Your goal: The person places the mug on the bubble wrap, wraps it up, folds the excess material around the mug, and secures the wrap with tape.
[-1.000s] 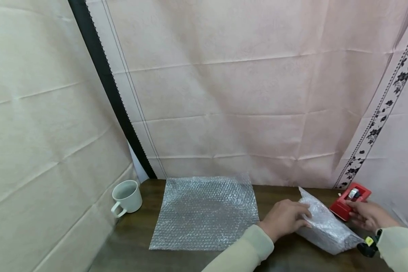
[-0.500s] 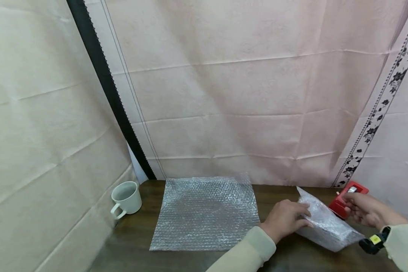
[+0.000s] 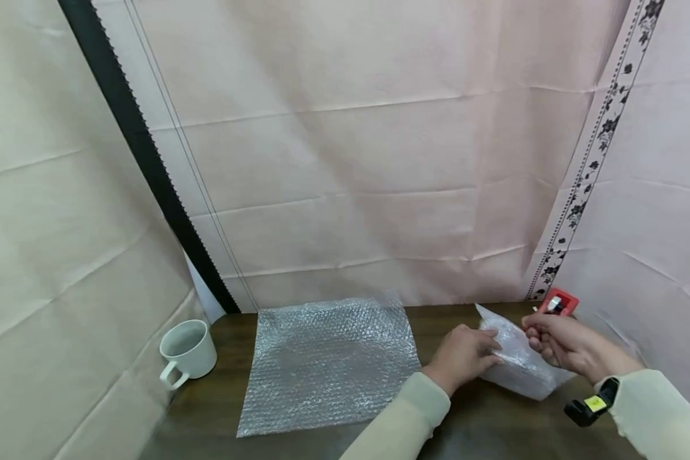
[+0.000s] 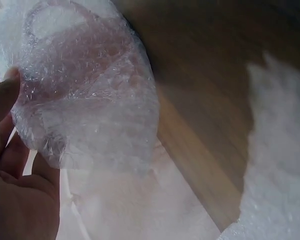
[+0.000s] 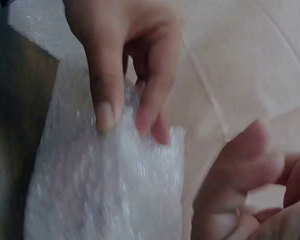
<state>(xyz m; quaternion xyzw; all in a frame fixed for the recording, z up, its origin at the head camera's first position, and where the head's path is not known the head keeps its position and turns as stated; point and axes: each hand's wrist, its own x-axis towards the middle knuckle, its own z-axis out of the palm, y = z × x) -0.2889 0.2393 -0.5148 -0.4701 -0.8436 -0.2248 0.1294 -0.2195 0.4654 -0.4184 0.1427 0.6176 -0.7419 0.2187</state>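
Observation:
My left hand (image 3: 462, 358) pinches a bubble-wrap bundle (image 3: 520, 364) lying on the table, thumb on its near side. In the left wrist view, a rounded reddish thing shows dimly through the wrapped layers. Just above the bundle's right end, my right hand (image 3: 575, 345) has thumb and index finger pressed together in front of a red tape dispenser (image 3: 562, 300). The clear tape in that pinch is too thin to make out. Blur softens the right fingers (image 5: 255, 140) in the right wrist view. Part of the dispenser is hidden behind the right hand.
A flat sheet of bubble wrap (image 3: 328, 364) lies left of my left hand on the dark wooden table (image 3: 207, 415). At the far left stands a white mug (image 3: 190, 350), its handle towards me. Pale cloth (image 3: 351, 147) hangs behind and on both sides.
The right hand has moved left from the dispenser to over the bundle's right end, thumb and finger pinched. The left hand keeps its hold. The whole head view has turned slightly right.

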